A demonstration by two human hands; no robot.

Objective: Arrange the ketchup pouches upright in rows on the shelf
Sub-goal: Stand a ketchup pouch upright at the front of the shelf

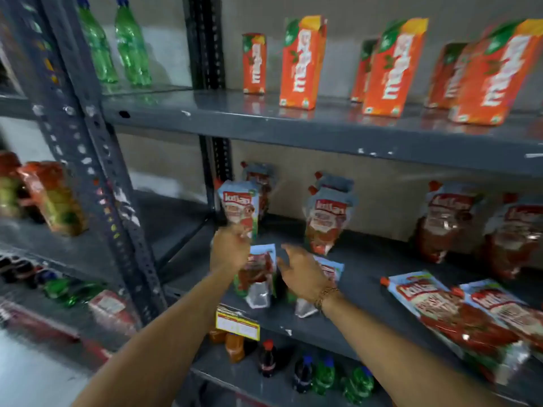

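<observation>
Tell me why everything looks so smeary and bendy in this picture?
Head view: the whole frame is motion-blurred, so the label on the ketchup pouch in the left hand is hard to read and the open right hand is smeared; the wide lens bends the shelf edge and tilts the juice cartons; the shelf's shiny top reflects those cartons.

Red ketchup pouches (pixel 326 221) (pale-blue tops), orange cartons (pixel 301 63), grey shelf (pixel 367 265).

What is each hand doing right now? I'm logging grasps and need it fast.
Left hand: closed on an upright ketchup pouch.
Right hand: open, holding nothing.
</observation>
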